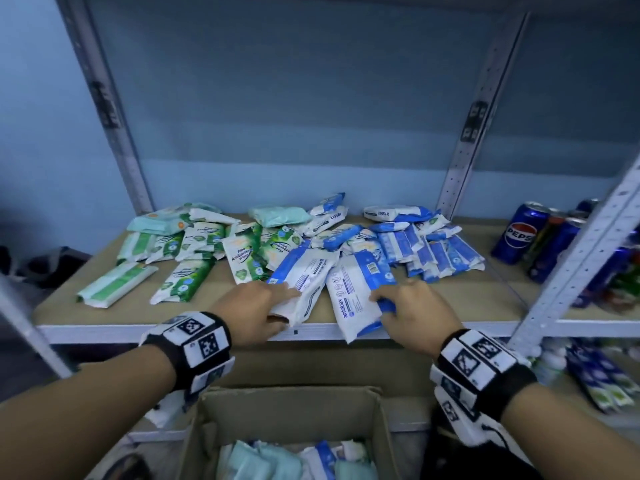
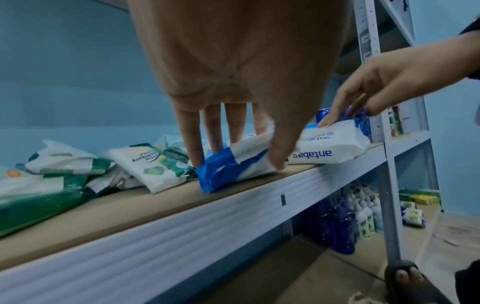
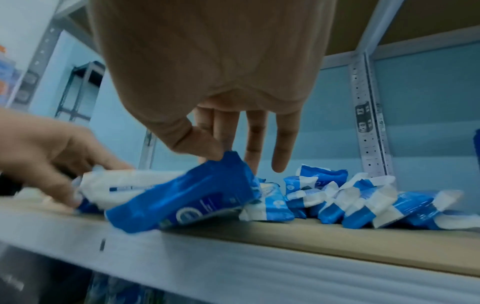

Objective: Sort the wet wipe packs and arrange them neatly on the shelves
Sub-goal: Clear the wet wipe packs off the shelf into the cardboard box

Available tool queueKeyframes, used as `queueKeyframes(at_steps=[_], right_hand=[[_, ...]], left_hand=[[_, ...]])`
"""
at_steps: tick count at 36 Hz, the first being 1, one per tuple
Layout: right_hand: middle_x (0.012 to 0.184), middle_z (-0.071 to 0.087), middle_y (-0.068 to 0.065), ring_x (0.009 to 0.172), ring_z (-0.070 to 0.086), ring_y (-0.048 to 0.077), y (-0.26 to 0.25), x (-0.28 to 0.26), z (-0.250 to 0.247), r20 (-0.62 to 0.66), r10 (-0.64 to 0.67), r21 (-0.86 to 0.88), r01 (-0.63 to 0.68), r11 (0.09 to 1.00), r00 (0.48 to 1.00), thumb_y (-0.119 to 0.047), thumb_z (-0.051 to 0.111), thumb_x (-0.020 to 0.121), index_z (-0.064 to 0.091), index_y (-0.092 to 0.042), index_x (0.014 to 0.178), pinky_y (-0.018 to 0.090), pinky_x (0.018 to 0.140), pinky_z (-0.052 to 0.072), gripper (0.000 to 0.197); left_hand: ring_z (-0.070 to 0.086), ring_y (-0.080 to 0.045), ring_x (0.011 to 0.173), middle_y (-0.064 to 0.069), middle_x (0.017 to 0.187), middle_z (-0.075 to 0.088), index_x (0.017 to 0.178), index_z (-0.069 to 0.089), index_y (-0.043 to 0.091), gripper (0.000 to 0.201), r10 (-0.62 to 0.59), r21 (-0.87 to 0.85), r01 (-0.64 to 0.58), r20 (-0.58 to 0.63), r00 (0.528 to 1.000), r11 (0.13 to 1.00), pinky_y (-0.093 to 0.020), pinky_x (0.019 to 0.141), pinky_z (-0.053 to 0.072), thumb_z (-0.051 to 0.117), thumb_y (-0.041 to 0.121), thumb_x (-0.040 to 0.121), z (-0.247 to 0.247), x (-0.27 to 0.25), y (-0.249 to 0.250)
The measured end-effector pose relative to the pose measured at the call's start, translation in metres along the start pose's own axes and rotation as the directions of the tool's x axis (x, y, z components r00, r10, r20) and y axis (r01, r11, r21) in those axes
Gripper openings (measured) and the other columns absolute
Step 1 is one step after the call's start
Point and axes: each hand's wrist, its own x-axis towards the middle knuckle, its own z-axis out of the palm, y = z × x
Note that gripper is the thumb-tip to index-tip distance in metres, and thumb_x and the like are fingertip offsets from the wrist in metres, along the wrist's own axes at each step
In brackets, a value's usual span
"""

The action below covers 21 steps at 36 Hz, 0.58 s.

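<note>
Wet wipe packs lie loose on the shelf board (image 1: 207, 313): green ones (image 1: 194, 251) on the left, blue ones (image 1: 433, 251) on the right. My left hand (image 1: 285, 306) grips a blue-and-white pack (image 1: 304, 271) near the front edge, fingers on top and thumb at its near side (image 2: 233, 162). My right hand (image 1: 382, 306) pinches the edge of a second blue-and-white pack (image 1: 353, 292) marked antabax, thumb against fingers (image 3: 223, 154). That pack (image 3: 187, 195) tilts up off the board. The two packs lie side by side and touch.
An open cardboard box (image 1: 294, 393) with more packs stands below the shelf's front edge. Pepsi cans (image 1: 519, 233) stand on the neighbouring shelf at right, behind a perforated metal upright (image 1: 581, 265). More packs and bottles (image 2: 345, 222) fill the lower right shelf.
</note>
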Motion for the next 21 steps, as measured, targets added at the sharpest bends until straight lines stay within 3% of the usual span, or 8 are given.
queueKeyframes(at_steps=[2, 5, 7, 10, 12, 14, 18, 21], right_hand=[[0.100, 0.061, 0.004, 0.095, 0.058, 0.022, -0.009, 0.004, -0.002, -0.053, 0.066, 0.042, -0.063, 0.997, 0.996, -0.033, 0.053, 0.088, 0.060, -0.033, 0.123, 0.033, 0.071, 0.052, 0.036], [0.117, 0.063, 0.002, 0.121, 0.046, 0.025, -0.023, 0.011, 0.003, -0.076, 0.089, 0.032, -0.087, 0.996, 0.993, -0.043, 0.052, 0.093, 0.057, -0.023, 0.128, 0.037, 0.087, 0.049, 0.041], [0.125, 0.060, 0.002, 0.124, 0.040, 0.028, -0.033, 0.015, 0.010, -0.051, 0.097, -0.043, -0.099, 0.994, 0.994, -0.055, 0.048, 0.093, 0.059, -0.018, 0.124, 0.039, 0.096, 0.045, 0.049], [0.135, 0.048, 0.007, 0.129, 0.033, 0.032, -0.045, 0.021, 0.019, -0.014, 0.163, -0.147, -0.164, 0.976, 0.986, -0.068, 0.041, 0.090, 0.049, -0.016, 0.132, 0.043, 0.101, 0.042, 0.067], [0.141, 0.039, 0.010, 0.132, 0.031, 0.032, -0.049, 0.024, 0.024, -0.012, 0.201, -0.147, -0.200, 0.969, 0.980, -0.072, 0.041, 0.088, 0.041, -0.015, 0.136, 0.044, 0.101, 0.042, 0.075], [0.145, 0.031, 0.012, 0.134, 0.030, 0.031, -0.050, 0.026, 0.031, -0.001, 0.245, -0.106, -0.244, 0.964, 0.969, -0.077, 0.046, 0.083, 0.036, -0.014, 0.137, 0.044, 0.100, 0.044, 0.083], [0.140, 0.028, 0.012, 0.128, 0.036, 0.028, -0.048, 0.025, 0.044, -0.051, 0.298, -0.048, -0.300, 0.953, 0.953, -0.071, 0.061, 0.077, 0.031, -0.016, 0.135, 0.040, 0.096, 0.045, 0.086], [0.134, 0.032, 0.014, 0.123, 0.038, 0.029, -0.047, 0.026, 0.051, -0.078, 0.345, 0.018, -0.344, 0.939, 0.935, -0.064, 0.069, 0.074, 0.028, -0.015, 0.134, 0.037, 0.095, 0.042, 0.088]], left_hand=[[0.044, -0.018, 0.135, 0.003, 0.152, 0.043, 0.149, 0.037, 0.034, 0.072, -0.056, -0.042, 0.056, 0.006, 0.998, 0.998, -0.030, 0.108, 0.038, 0.060, 0.059, 0.085, 0.004, 0.000, 0.002], [0.055, -0.021, 0.117, -0.001, 0.131, 0.059, 0.136, 0.050, 0.026, 0.086, -0.171, -0.130, 0.166, -0.027, 0.985, 0.977, -0.034, 0.096, 0.046, 0.046, 0.084, 0.073, 0.002, -0.003, 0.011], [0.057, -0.021, 0.108, 0.003, 0.118, 0.063, 0.123, 0.057, 0.025, 0.086, -0.214, -0.202, 0.199, -0.055, 0.975, 0.959, -0.034, 0.091, 0.047, 0.041, 0.089, 0.068, 0.003, -0.003, 0.017], [0.054, -0.022, 0.109, 0.005, 0.121, 0.056, 0.113, 0.056, 0.028, 0.078, -0.266, -0.287, 0.234, -0.078, 0.961, 0.929, -0.037, 0.093, 0.046, 0.039, 0.091, 0.070, 0.012, 0.004, 0.019], [0.041, -0.028, 0.129, 0.000, 0.149, 0.038, 0.131, 0.049, 0.029, 0.087, -0.322, -0.302, 0.294, -0.047, 0.946, 0.907, -0.042, 0.106, 0.039, 0.039, 0.091, 0.071, 0.019, 0.007, 0.023], [0.027, -0.030, 0.139, -0.005, 0.159, 0.023, 0.142, 0.038, 0.023, 0.091, -0.393, -0.294, 0.368, -0.028, 0.919, 0.882, -0.042, 0.113, 0.030, 0.047, 0.084, 0.076, 0.023, 0.011, 0.027], [0.037, -0.028, 0.122, -0.003, 0.134, 0.047, 0.130, 0.040, 0.019, 0.084, -0.502, -0.365, 0.447, -0.066, 0.863, 0.816, -0.039, 0.102, 0.038, 0.062, 0.076, 0.071, 0.025, 0.019, 0.030], [0.042, -0.030, 0.122, -0.005, 0.128, 0.055, 0.126, 0.039, 0.022, 0.078, -0.555, -0.448, 0.485, -0.030, 0.831, 0.751, -0.039, 0.101, 0.039, 0.066, 0.070, 0.071, 0.026, 0.024, 0.029]])
